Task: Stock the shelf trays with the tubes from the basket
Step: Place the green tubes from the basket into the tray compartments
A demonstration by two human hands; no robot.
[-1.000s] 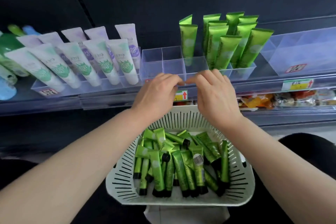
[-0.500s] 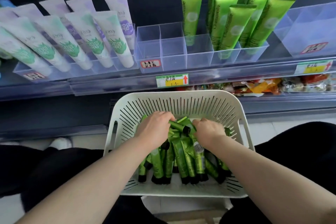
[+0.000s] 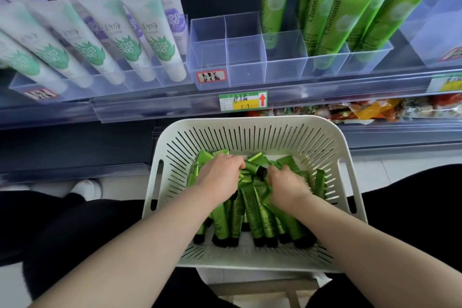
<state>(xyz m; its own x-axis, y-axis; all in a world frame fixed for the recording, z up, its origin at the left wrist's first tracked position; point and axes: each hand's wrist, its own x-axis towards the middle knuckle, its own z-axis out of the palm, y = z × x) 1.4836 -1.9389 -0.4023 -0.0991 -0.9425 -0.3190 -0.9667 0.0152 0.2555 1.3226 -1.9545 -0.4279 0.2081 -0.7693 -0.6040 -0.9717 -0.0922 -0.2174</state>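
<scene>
A: Hands now?
B: Both the left hand [image 3: 220, 174] and right hand [image 3: 287, 186] have dropped from the clear plastic shelf tray [image 3: 246, 57] into the white slotted plastic basket [image 3: 250, 120], fingers curled among small green tubes [image 3: 252, 217]; grip hidden.

Matt white slotted plastic basket [image 3: 252, 132], glossy green tubes [image 3: 252, 217] with black caps, clear smooth plastic shelf trays [image 3: 246, 57] — paper price label [image 3: 243, 100]

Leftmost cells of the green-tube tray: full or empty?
Empty: the tray's left cells show only clear walls; green tubes stand only further right.
</scene>
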